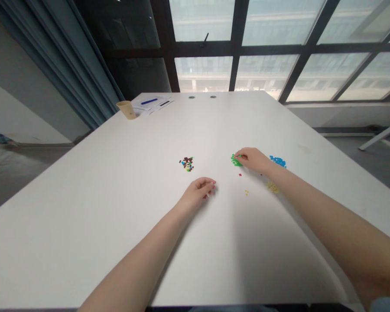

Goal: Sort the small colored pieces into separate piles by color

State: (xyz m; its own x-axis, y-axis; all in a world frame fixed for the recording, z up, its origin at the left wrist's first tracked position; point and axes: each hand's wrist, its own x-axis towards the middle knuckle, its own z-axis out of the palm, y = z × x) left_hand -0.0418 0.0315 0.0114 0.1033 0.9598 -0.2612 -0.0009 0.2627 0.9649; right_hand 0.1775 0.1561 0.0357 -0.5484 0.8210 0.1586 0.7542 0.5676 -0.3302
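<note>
On the white table, my right hand reaches the left edge of a pile of small green pieces, its fingertips among them. Whether those fingers hold a piece is too small to tell. My left hand rests nearer me with its fingers curled, touching no pile. A pale speck shows at its fingertips, unclear. Left of it lies a mixed pile of brown, blue and yellow pieces. Beyond my right hand is a blue pile, with a tan pile below it. A red piece and yellow pieces lie loose between.
A paper cup and papers with a blue pen lie at the far left of the table. Two round grommets are set in the far edge. Beyond stand a large window and a blue curtain.
</note>
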